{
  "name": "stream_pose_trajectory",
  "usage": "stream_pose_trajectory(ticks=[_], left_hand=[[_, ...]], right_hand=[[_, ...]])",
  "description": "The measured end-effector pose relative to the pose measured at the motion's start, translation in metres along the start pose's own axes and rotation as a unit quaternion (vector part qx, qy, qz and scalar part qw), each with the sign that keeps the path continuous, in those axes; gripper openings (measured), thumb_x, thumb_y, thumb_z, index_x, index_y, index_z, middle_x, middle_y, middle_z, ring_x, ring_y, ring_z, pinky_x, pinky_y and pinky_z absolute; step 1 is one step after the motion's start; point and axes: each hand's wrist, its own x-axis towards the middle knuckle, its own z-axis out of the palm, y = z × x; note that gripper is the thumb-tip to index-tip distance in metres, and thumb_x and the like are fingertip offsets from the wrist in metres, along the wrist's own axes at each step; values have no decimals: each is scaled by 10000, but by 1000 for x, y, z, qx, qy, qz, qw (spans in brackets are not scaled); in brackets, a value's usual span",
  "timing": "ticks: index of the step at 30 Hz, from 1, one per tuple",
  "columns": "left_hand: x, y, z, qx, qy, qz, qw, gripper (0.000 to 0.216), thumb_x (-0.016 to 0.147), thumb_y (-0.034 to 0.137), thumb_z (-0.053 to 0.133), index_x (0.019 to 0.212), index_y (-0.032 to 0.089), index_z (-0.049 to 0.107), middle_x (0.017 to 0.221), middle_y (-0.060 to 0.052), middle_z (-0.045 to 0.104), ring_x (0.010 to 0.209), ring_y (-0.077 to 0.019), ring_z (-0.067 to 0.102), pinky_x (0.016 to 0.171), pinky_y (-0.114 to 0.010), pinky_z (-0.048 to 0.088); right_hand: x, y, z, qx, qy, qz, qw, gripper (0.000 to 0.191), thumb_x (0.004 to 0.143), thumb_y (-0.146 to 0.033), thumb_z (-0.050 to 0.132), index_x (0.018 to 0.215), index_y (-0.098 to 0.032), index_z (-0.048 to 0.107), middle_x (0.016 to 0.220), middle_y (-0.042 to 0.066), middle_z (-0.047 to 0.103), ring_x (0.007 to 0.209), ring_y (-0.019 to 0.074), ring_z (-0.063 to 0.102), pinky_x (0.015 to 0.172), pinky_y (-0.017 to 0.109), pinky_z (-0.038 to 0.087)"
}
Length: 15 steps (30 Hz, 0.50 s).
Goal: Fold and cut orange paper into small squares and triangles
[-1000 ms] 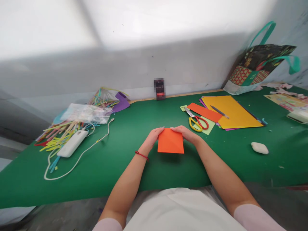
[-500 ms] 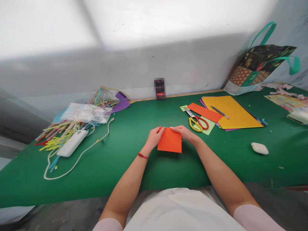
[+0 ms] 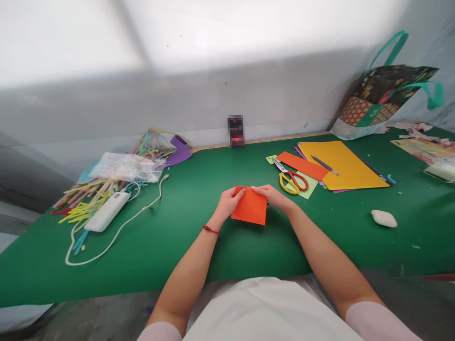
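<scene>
A square of orange paper point(image 3: 249, 208) is held just above the green tabletop, between both hands. My left hand point(image 3: 228, 202) grips its upper left side, thumb on top. At the upper right corner my right hand point(image 3: 273, 196) pinches the sheet, thumb along the top edge; the fingers behind the paper are mostly hidden. Beyond my right hand lie scissors point(image 3: 290, 177) with one yellow and one red handle, slightly apart. They rest beside an orange paper strip point(image 3: 302, 166) and partly on a pale green sheet point(image 3: 308, 187).
A yellow paper stack point(image 3: 343, 166) with a pen point(image 3: 324, 165) lies to the right, near a white oval object point(image 3: 384, 218). On the left are a white power bank point(image 3: 107, 211) with a cable and many colourful strips point(image 3: 76, 210). A patterned bag point(image 3: 377, 102) stands at the back right.
The orange paper has turned slightly and shifted a little left between my hands. My left thumb sits slightly further onto the sheet. Everything else stays in place.
</scene>
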Motion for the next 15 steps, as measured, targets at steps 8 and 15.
stream_pose_trajectory(ticks=[8,15], left_hand=[[-1,2,1,-4,-5,-2,1000,427,710,539,555,806,131,634,786,-69,651,691,-177,568,577,-260,409],[0,1,0,17,-11,-2,1000,406,718,521,549,776,126,621,762,-66,642,666,-167,556,555,-250,390]], right_hand=[[-3,-1,-1,0,14,-6,1000,525,681,-675,538,550,-172,462,482,-39,405,432,79,350,429,254,215],[-1,-2,-1,7,11,5,1000,553,644,-700,548,500,-177,439,447,-33,403,392,80,345,410,261,202]])
